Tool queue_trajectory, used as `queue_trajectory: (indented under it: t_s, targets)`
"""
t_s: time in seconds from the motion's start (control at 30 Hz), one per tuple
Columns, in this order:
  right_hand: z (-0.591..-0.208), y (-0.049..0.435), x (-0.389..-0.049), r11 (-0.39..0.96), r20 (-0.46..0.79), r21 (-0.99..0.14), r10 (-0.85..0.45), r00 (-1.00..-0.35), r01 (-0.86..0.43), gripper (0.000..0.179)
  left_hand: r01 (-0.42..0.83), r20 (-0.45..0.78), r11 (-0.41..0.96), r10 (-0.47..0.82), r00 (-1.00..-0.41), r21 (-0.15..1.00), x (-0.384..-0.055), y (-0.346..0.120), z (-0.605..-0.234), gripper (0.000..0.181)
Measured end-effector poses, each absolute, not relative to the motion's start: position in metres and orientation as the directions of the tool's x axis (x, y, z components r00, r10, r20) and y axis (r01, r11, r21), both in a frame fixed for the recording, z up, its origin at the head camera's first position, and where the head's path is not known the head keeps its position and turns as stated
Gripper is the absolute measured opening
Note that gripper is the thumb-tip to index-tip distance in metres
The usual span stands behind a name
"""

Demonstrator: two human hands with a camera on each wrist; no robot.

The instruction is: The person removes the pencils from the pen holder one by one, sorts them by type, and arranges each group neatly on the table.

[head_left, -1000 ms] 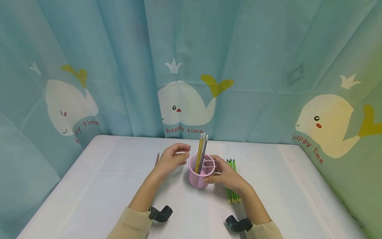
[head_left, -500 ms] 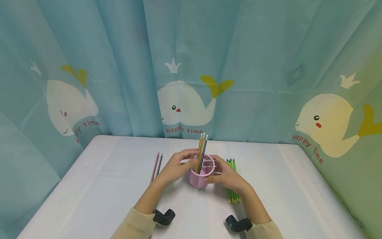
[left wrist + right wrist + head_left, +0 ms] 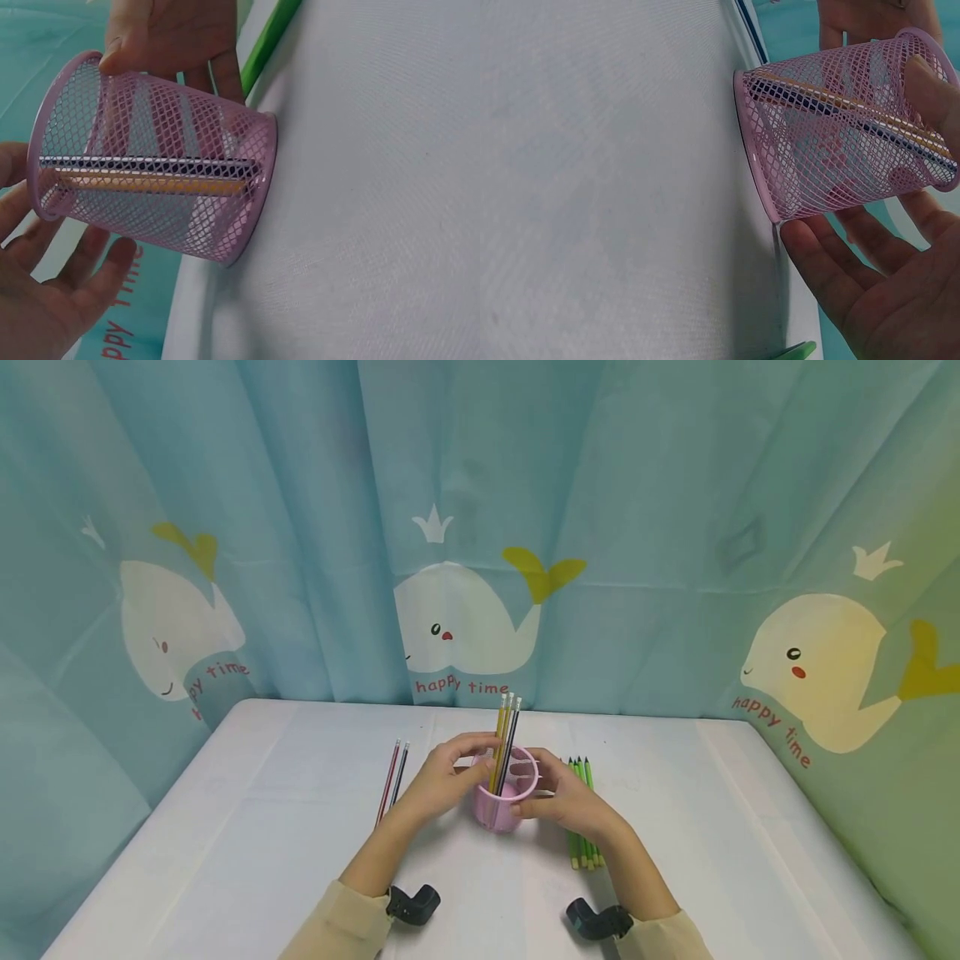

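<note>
A pink mesh pencil cup (image 3: 493,817) stands upright on the white table. Yellow and dark striped pencils (image 3: 512,727) lean inside it, their white-tipped ends rising above the rim. My left hand (image 3: 441,783) holds the cup's left side near the rim, its fingertips close beside the pencils. On the other side my right hand (image 3: 572,802) grips the cup, thumb in front and fingers behind. In the right wrist view the right thumb (image 3: 930,94) lies against the mesh. The left wrist view shows the cup's base (image 3: 262,195) down on the cloth.
Several green pencils (image 3: 585,850) lie in a bunch right of the cup, partly under my right forearm. A red pencil (image 3: 387,781) and a dark pencil (image 3: 401,774) lie to the left, partly hidden by my left arm. A blue whale-print curtain (image 3: 637,635) hangs behind.
My left hand has moved right from beside the cup to its rim, uncovering more of the red and dark pencils. The right hand and the cup have stayed in place.
</note>
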State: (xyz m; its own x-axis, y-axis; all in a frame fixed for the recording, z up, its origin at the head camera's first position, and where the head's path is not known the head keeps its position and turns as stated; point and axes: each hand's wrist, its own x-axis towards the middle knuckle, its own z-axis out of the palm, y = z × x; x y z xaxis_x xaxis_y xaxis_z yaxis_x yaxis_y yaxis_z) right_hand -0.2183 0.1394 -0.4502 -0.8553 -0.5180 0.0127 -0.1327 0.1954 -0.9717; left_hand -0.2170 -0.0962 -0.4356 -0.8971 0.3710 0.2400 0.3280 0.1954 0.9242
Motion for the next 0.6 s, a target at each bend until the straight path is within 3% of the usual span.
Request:
queue_trajectory:
  t_s: [0.6]
  targets:
    - [-0.4517,0.139,-0.2186,0.186,0.026,-0.972,-0.52,-0.854,-0.142,0.074,0.382,0.289,0.245,0.342,-0.894,0.891,-0.2154,-0.0904,-0.4393,0.032]
